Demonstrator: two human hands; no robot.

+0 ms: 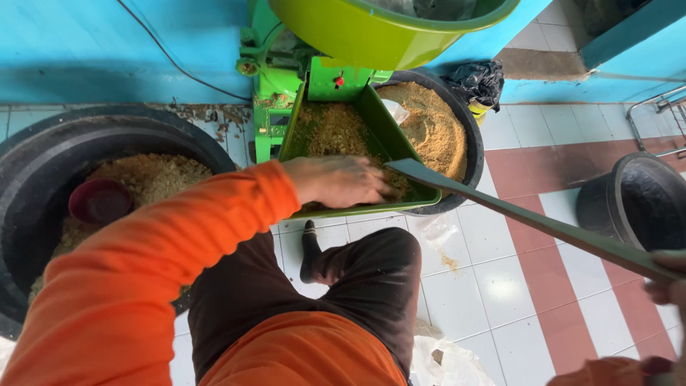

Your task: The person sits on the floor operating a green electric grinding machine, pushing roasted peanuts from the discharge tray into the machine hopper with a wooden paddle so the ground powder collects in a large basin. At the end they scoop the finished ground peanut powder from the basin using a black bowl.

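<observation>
Head view, looking down past an orange sleeve (143, 271) and dark trousers (336, 286) to white and red floor tiles (500, 286).

Nearest, bottom right: right hand (668, 282), only partly in frame at the edge, closed round the near end of a long flat green stick (529, 221). How tight the grip is I cannot tell. The stick's long axis runs from that hand up and left, its tip over the near right corner of the green tray (379, 129).

Left hand (339, 180) lies palm down in the tray's near end, fingers bent and pressed into the ground feed (332, 129); it holds nothing I can make out. The stick tip sits just beside this hand, to its right. Left hand is the nearer one to the feed.

Left: black tub (28, 164) of coarse meal with a dark red bowl (100, 201) in it. Right: black bucket (636, 200). Behind the tray: second tub (468, 136) of tan meal, green mill (271, 71), green basin (371, 32) on top, crumpled black bag (479, 82) against the blue wall (107, 43). No labels legible.
</observation>
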